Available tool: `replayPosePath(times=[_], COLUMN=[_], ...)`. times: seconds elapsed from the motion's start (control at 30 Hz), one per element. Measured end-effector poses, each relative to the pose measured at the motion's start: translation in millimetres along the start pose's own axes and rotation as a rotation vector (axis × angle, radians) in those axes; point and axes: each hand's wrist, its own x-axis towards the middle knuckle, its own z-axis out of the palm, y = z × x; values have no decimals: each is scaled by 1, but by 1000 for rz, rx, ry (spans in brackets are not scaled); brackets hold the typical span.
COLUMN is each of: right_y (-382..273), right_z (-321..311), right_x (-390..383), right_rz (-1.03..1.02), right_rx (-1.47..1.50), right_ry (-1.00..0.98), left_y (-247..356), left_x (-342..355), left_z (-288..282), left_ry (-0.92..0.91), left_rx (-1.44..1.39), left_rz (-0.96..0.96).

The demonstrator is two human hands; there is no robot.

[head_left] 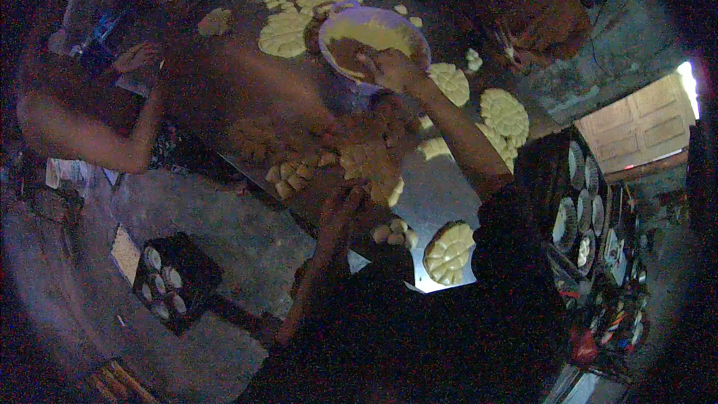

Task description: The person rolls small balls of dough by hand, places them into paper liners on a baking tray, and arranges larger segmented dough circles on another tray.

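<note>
My right hand (pixel 393 71) reaches over the rim of a pale purple basin (pixel 421 39), its fingers curled at the yellowish, crumbly-looking contents (pixel 378 30); whether they grip any of it is hidden. Lower down, my left hand (pixel 342 206) has its fingers bunched together beside dough pieces (pixel 366 161) on the table; anything between the fingertips is too dark to make out. Close to my body lie small round dough balls (pixel 395 233) and a round, segmented dough cake (pixel 450 253). More flat dough rounds (pixel 505 114) lie right of the basin.
Another person's arm (pixel 277 82) stretches across the table from the left, blurred. Several dough rounds (pixel 284 34) cover the far side. A dark tray of round tins (pixel 580 209) stands at right. On the floor at lower left sits a dark box with pale round tins (pixel 161 284).
</note>
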Motion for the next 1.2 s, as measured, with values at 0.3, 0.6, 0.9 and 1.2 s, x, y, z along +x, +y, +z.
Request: replayPosePath(times=[0.3,0.6,0.9,1.2], right_y=[-5,-127,-112,-118], right_z=[12,-52,-85,-50], right_x=[-13,-160,-297,-399], right_rz=[251,321,-3,-108], right_rx=[667,1495,731,624], right_ry=[234,642,858,996], left_y=[40,80,106,35], left_x=[45,74,-3,-74], left_z=[-41,25,105,146], left_ry=[15,-339,-712,-626], left_rx=[-43,-359,-605,-159], left_rz=[101,-82,75,537])
